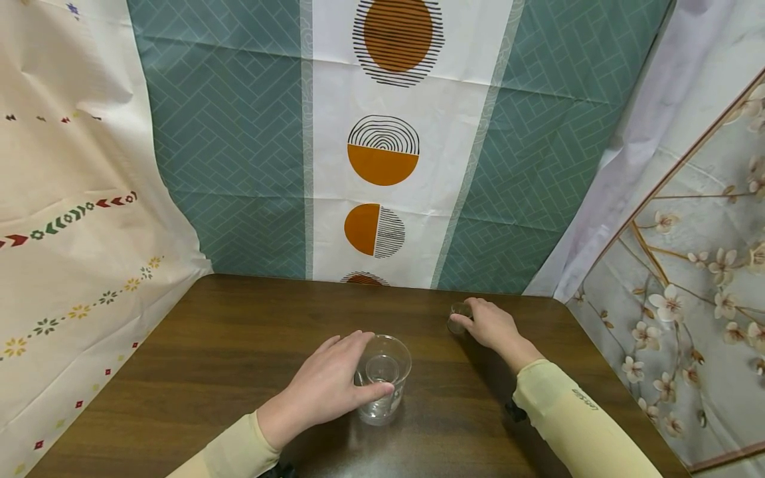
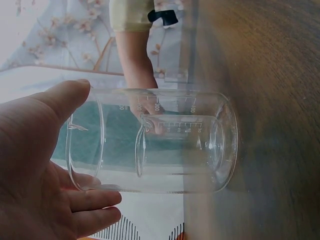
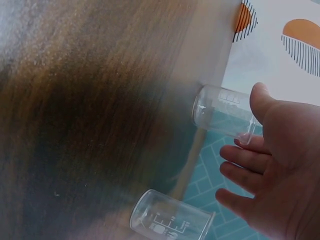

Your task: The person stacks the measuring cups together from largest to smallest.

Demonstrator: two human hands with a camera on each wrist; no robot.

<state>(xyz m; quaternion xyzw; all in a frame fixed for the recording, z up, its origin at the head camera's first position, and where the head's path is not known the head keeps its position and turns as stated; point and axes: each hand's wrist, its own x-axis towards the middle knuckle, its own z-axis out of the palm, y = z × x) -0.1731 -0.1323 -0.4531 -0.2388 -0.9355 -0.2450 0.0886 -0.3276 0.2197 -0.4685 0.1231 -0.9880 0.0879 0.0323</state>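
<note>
A large clear beaker (image 1: 380, 415) stands upright on the brown table, with a smaller beaker (image 2: 175, 145) upright inside it. My left hand (image 1: 331, 382) holds the large beaker near its rim, thumb (image 2: 75, 97) on one side and fingers (image 2: 95, 200) on the other. At the far right, my right hand (image 1: 493, 323) holds a small clear beaker (image 3: 225, 112) by its upper part, between thumb (image 3: 262, 102) and index finger. That small beaker stands on the table. Another small beaker (image 3: 172, 217) stands to its right, hidden behind the hand in the head view.
The wooden table (image 1: 239, 332) ends at a hanging green and white cloth (image 1: 239, 166) at the back. A cream patterned cloth (image 1: 72, 199) hangs on the left, a floral cloth (image 1: 681, 318) on the right.
</note>
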